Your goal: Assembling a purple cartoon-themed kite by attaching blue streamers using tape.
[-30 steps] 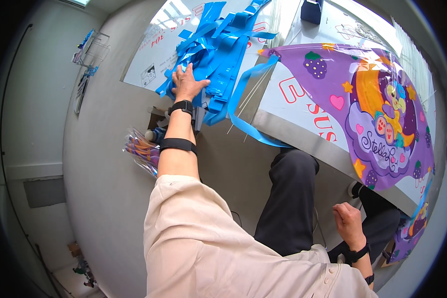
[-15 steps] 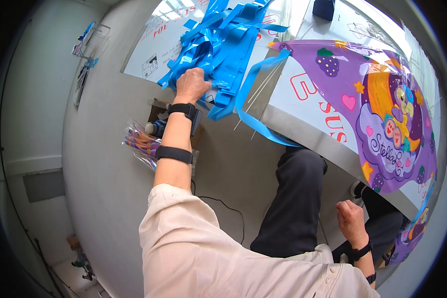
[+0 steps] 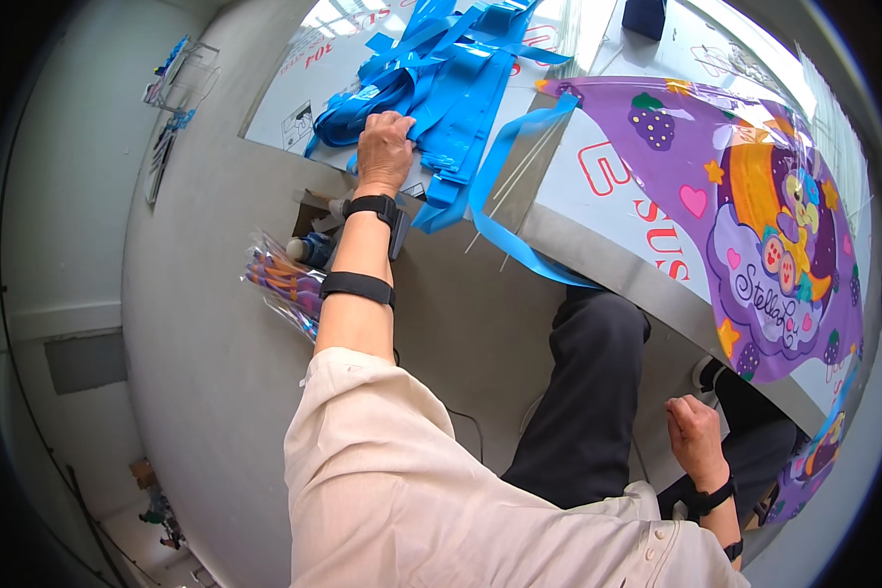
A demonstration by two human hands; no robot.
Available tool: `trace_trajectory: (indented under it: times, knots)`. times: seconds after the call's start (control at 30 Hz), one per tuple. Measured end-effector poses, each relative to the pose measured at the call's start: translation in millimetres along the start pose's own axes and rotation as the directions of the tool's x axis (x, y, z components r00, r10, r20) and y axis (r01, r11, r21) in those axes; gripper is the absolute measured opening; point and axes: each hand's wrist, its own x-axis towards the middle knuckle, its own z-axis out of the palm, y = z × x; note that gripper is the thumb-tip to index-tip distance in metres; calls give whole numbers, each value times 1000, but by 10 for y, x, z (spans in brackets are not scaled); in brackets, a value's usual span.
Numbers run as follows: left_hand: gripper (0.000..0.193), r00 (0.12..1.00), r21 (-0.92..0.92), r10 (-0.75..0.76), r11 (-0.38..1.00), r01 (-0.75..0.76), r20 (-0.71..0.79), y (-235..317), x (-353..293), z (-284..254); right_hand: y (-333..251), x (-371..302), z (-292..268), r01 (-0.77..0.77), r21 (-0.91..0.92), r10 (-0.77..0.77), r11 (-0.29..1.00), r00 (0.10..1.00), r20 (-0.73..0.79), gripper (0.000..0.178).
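Observation:
At the near edge of a tangled heap of blue ribbon (image 3: 465, 98), my left hand (image 3: 384, 152) bends its fingers over the strands; its fingertips are partly hidden. Low at the right, my right hand (image 3: 694, 431) is closed in a fist beside my dark trousers, and what it holds, if anything, is hidden. A purple sheet (image 3: 691, 201), shaped like a kite and printed with a cartoon figure, stars and hearts, lies on the table (image 3: 598, 245). From its left corner a blue strip runs down over the table edge toward my knee.
Thin white rods (image 3: 505, 201) stick out past the table edge. A dark blue box (image 3: 644, 18) stands at the back. Below the table's left end are a carton (image 3: 309, 218) with a bottle and a clear bag (image 3: 279, 279) of purple and orange pieces. A cable (image 3: 475, 421) lies on the floor.
My left hand has shifted slightly right, and the loops of blue ribbon by it have changed shape. My right hand has stayed in place.

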Motion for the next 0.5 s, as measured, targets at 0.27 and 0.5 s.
trace_trajectory:
  times: [0.27, 0.5]
  knots:
    - [6, 992, -89, -22, 996, 11, -122, -39, 195, -38, -19, 84, -82, 22, 46, -21, 999, 1000, -22, 8]
    - [27, 972, -574, -233, 795, 195, 8, 654, 331, -528, -433, 937, -364, -215, 712, 145, 668, 977, 158, 10]
